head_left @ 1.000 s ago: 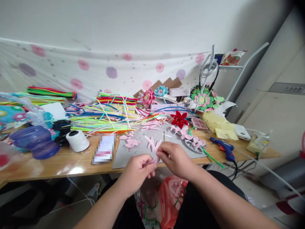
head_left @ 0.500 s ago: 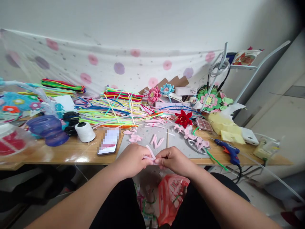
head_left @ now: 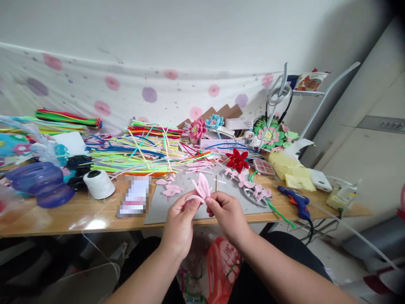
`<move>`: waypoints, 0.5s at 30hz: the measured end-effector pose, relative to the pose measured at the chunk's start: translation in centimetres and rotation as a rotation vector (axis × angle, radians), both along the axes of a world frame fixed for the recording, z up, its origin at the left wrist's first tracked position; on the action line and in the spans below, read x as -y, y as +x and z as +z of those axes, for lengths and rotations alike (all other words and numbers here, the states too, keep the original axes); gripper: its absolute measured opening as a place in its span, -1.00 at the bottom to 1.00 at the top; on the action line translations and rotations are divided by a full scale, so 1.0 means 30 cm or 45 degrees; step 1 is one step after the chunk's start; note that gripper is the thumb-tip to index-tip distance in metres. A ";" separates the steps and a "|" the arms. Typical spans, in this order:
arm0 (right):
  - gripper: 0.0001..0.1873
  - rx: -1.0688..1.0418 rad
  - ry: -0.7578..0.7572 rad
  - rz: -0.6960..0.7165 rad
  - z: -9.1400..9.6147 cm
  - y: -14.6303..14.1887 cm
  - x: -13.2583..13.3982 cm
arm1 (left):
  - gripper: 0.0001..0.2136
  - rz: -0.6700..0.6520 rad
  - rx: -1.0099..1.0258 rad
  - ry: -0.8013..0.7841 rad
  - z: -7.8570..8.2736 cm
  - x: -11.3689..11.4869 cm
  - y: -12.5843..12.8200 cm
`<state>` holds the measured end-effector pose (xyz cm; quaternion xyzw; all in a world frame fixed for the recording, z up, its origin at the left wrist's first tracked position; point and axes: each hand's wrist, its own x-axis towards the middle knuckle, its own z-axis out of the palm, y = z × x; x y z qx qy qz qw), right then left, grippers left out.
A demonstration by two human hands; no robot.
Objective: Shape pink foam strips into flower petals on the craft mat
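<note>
Seemingly mid-shaping, left hand [head_left: 179, 219] and right hand [head_left: 226, 215] pinch the base of a pink petal cluster [head_left: 201, 188], held low centre before the grey mat [head_left: 160, 209]; further bending needs a firm pinch

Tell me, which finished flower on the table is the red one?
The red flower lying at the far edge of the grey mat. The pink flower and blue flower stand farther back, near the cardboard.

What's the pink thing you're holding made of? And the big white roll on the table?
The pink petals look like fuzzy pipe cleaner, soft and matte, bent into loops. The white roll seems wound thread; a thin strand trails nearby.
</note>
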<state>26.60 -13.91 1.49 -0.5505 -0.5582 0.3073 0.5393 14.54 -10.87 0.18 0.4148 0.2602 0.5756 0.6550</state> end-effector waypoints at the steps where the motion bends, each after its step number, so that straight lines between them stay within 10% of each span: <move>1: -0.73 -0.049 0.001 -0.003 -0.005 -0.005 0.001 | -0.80 0.009 0.064 -0.037 -0.007 0.007 0.012; 6: -0.71 -0.182 0.077 -0.060 -0.018 -0.015 0.005 | -0.84 -0.071 0.198 -0.192 -0.011 0.030 0.019; 15: -0.72 0.196 0.069 -0.022 -0.019 -0.040 0.020 | -0.83 0.063 -0.299 0.102 -0.002 0.033 -0.006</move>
